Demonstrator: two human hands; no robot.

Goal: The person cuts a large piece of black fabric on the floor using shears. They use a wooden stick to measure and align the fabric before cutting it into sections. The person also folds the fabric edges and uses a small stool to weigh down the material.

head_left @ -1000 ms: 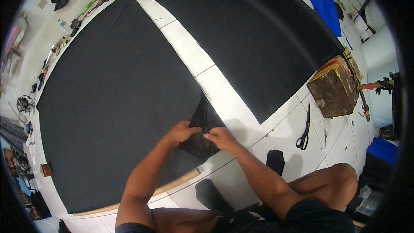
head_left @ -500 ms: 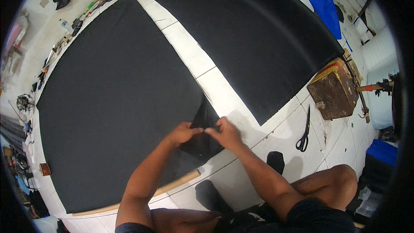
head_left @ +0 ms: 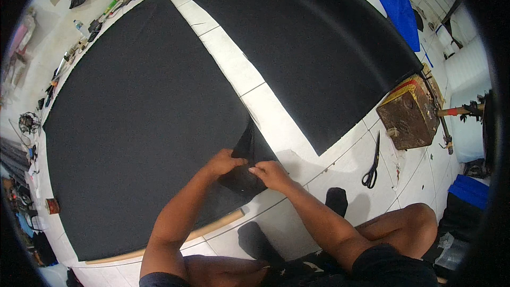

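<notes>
A large sheet of black fabric (head_left: 138,106) lies spread over the left side of the floor. Its near right corner is lifted and folded back, showing a darker, shinier underside (head_left: 245,146). My left hand (head_left: 225,163) pinches the folded edge between thumb and fingers. Close beside it, my right hand (head_left: 272,175) is closed with its thumb pressed against the same fold. The fingertips of both hands are partly hidden by the fabric and the curled fingers.
Another black fabric piece (head_left: 313,58) lies across a white tiled strip. Black scissors (head_left: 371,167) rest on the tiles at right, near a worn brown box (head_left: 408,114). A wooden stick (head_left: 218,224) runs along the near edge. Blue sheeting (head_left: 390,2) is at far right.
My right hand has come down and slightly left, its raised fingers now curled in at the fold. My left hand stays nearly in place.
</notes>
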